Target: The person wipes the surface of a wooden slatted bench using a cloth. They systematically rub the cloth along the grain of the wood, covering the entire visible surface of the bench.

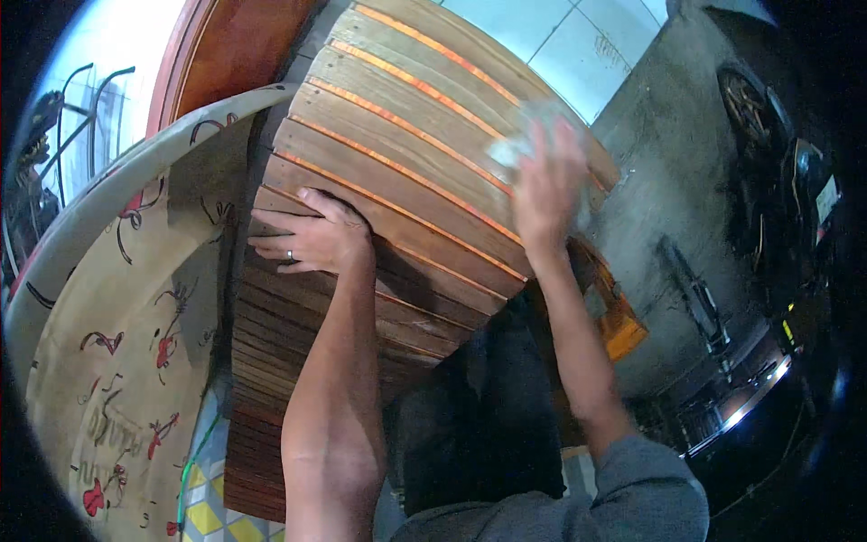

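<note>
A slatted wooden bench or lounger [397, 135] stretches across the middle, its brown slats parted by narrow gaps that glow orange. Flat on the slats at its left side lies my left hand [316, 233], fingers spread, a ring on one finger, holding nothing. Over the right part of the slats my right hand [551, 181] is smeared by motion. A pale, whitish cloth [510, 152] shows under and beside its fingers, pressed against the wood. The fingertips and the cloth's edges are blurred.
A patterned fabric-covered round piece [135, 298] curves along the left. An orange-brown wooden part [623, 325] stands by my right forearm. Dark motorcycles [768, 181] stand at the right on a concrete floor [650, 208]. A green cord [188, 470] hangs at lower left.
</note>
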Motion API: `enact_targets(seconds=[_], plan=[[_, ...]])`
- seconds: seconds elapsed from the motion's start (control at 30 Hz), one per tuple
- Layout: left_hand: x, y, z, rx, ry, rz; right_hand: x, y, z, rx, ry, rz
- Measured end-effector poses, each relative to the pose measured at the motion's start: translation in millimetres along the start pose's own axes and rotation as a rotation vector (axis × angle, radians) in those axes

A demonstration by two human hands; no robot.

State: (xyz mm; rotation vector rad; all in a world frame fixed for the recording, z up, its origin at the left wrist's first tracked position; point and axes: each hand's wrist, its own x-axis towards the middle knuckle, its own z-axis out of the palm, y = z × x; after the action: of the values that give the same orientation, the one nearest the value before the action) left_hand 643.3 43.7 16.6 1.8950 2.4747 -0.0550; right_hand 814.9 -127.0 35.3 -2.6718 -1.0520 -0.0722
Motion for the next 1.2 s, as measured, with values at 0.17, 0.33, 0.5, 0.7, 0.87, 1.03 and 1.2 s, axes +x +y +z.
enact_targets(seconds=[0.17, 0.33, 0.5, 0.7, 0.87, 1.03, 1.2], plan=[[-8, 2, 2, 0.01, 0.011, 0.018, -47, 2, 3, -0.071, 0.131, 0.359], [0, -3, 9, 0.03, 0.053, 0.001, 43, -103, 43, 0.137, 0.171, 0.242], [-9, 6, 10, 0.009, 0.046, 0.025, 105, -151, 80, 0.356, 0.331, -0.164], [0, -6, 10, 0.034, 0.029, 0.03, 45, -88, 40, 0.259, 0.068, -0.055], [-5, 0, 7, 0.013, 0.027, 0.041, -60, 6, -16, 0.056, 0.045, 0.396], [-3, -2, 9, 0.023, 0.038, 0.044, -59, -6, -6, 0.022, 0.129, 0.667], [-2, -5, 17, 0.041, 0.075, 0.019, 17, -115, 37, 0.214, 0.169, 0.354]])
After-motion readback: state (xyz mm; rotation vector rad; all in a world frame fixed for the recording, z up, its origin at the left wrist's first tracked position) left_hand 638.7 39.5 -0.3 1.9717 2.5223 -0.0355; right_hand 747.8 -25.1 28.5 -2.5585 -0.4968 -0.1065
